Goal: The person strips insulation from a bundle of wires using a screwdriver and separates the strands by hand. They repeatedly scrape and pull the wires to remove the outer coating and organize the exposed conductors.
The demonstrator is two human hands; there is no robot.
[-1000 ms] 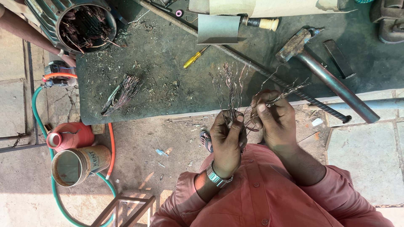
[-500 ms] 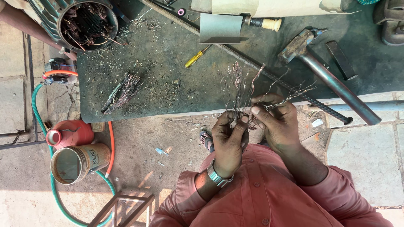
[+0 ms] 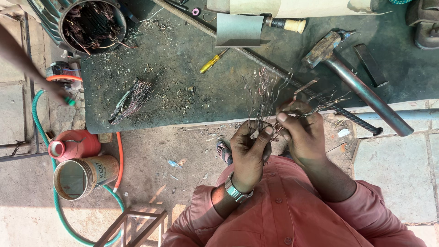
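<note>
Both hands (image 3: 279,139) grip wire strands (image 3: 264,98); motor housing (image 3: 93,23) holds windings (image 3: 91,25).

The lower ends of the thin wire strands (image 3: 265,98) vanish inside the left hand (image 3: 249,153), so how they are bunched there cannot be told. The right hand (image 3: 302,137) covers where its fingertips pinch the strands. The motor housing (image 3: 91,23) is cut off by the top edge, and its tangled windings are too fine to separate. The worktop (image 3: 183,91) runs out at the top and right edges. Another person's arm (image 3: 27,64) enters from the left edge; its hand seems to hold something small and green, too blurred to identify.
</note>
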